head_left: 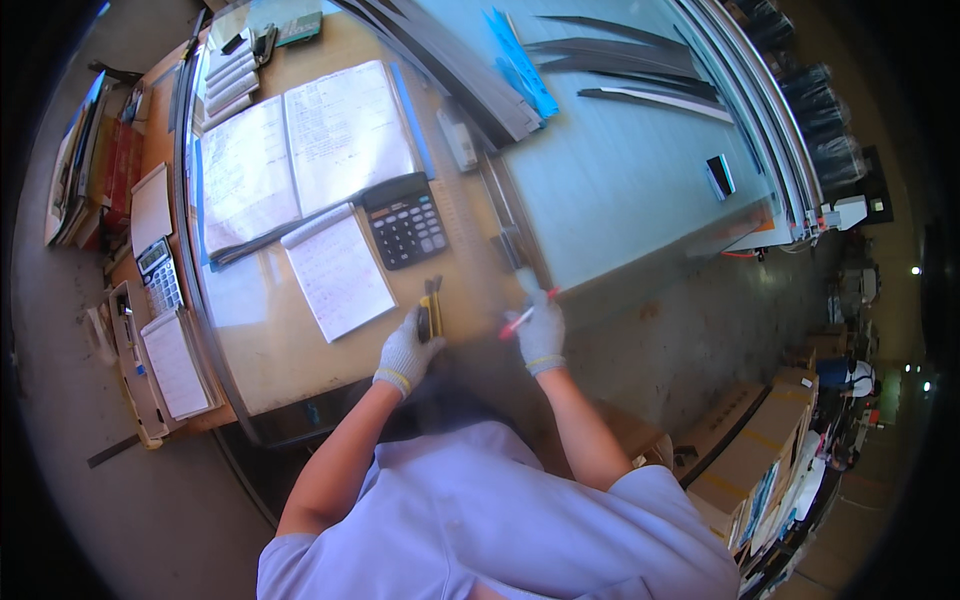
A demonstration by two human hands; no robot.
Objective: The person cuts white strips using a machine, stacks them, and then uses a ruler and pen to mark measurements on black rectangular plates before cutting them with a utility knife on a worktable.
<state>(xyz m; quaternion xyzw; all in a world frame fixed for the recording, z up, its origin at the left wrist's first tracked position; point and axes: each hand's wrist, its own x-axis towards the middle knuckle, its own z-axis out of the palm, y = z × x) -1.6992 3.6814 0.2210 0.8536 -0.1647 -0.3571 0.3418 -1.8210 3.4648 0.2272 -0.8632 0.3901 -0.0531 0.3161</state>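
My left hand, in a pale knit glove, is closed around a yellow and black utility knife that points away from me. My right hand, gloved the same way, grips a slim red and white pen and is slightly blurred. Both hands are at the near edge of the wooden desk. Just beyond the left hand lie a small written notepad and a black calculator. An open notebook with handwritten pages lies behind them.
To the right stands a pale blue-topped table with dark strips, a blue strip and a small dark device. A second calculator sits at far left. Cardboard boxes are at lower right; a person is farther off.
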